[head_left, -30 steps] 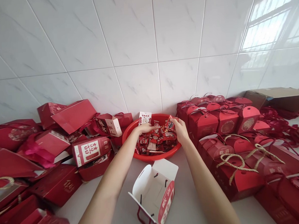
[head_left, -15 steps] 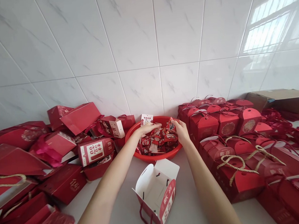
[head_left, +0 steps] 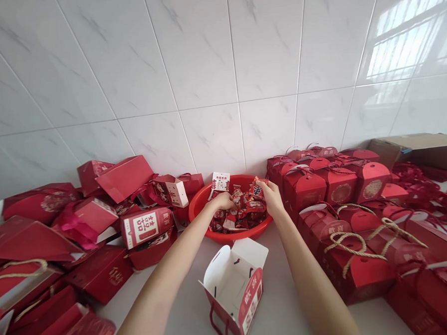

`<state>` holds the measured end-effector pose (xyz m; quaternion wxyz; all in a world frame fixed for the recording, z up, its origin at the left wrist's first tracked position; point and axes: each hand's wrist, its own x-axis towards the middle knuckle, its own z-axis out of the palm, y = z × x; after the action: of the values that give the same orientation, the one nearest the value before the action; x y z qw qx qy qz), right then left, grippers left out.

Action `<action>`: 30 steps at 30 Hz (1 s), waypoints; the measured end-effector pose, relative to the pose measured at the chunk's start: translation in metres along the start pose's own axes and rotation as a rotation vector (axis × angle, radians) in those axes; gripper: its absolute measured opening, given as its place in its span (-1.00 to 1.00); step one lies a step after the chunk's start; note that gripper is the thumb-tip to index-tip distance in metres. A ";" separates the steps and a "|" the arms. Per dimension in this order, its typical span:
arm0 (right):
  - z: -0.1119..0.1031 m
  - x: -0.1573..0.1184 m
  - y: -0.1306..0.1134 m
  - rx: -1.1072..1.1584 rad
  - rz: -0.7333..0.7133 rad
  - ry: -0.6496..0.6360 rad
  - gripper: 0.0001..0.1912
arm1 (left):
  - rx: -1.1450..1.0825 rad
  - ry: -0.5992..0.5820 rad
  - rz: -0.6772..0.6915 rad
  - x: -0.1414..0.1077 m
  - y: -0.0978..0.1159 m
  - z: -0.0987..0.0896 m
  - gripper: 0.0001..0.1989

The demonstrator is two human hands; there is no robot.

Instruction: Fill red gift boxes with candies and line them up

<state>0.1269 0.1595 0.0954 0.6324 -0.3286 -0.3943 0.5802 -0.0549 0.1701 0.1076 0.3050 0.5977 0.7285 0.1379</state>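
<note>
A red plastic basin [head_left: 197, 209] by the wall holds many small red-wrapped sweets [head_left: 248, 217]. My left hand [head_left: 224, 201] reaches in over its left side, fingers curled down among the wrappers; what they close on is hidden. At the basin's right side, my right hand [head_left: 270, 194] pinches a red candy packet [head_left: 256, 187] with dark and white print. A white printed card [head_left: 220, 181] stands up at the back of the basin. Nearer me, between my forearms, a red gift box [head_left: 230, 292] stands open, its white inside showing and a dark red cord handle hanging at the front.
On the left lie heaped red gift boxes [head_left: 97, 274], some open or tipped over. Closed red boxes [head_left: 356, 230] with cord and rope handles stand in rows on the right. Behind them are a cardboard carton [head_left: 413, 145] and dark red ribbons [head_left: 415, 182]. A tiled wall [head_left: 210, 63] rises behind.
My left hand has moved slightly right and lower into the sweets, and its fingers have curled. My right hand stays almost still with the packet. The view has shifted slightly.
</note>
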 end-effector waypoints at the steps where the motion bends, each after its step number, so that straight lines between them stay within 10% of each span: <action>1: 0.000 0.000 0.001 -0.001 -0.001 -0.002 -0.70 | -0.013 0.006 0.003 -0.001 0.000 -0.001 -0.69; 9: 0.001 -0.002 -0.003 -0.024 0.007 -0.036 -0.74 | -0.327 0.127 0.164 -0.023 0.008 -0.012 -0.80; 15: 0.015 -0.024 -0.028 -0.158 0.169 -0.370 -0.77 | -0.635 0.157 0.332 -0.067 0.021 -0.014 -0.75; 25: 0.008 -0.069 -0.091 -0.583 -0.172 -0.775 -0.73 | -1.010 -0.082 0.383 -0.151 0.002 -0.020 -0.67; 30: 0.020 -0.093 -0.102 -0.866 -0.126 -1.206 -0.83 | -0.933 -0.079 0.444 -0.172 -0.004 -0.020 -0.72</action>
<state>0.1561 0.0551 0.1828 0.1522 -0.1499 -0.8843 0.4151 -0.0534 0.0077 0.1689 0.5299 0.5431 0.4331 0.4865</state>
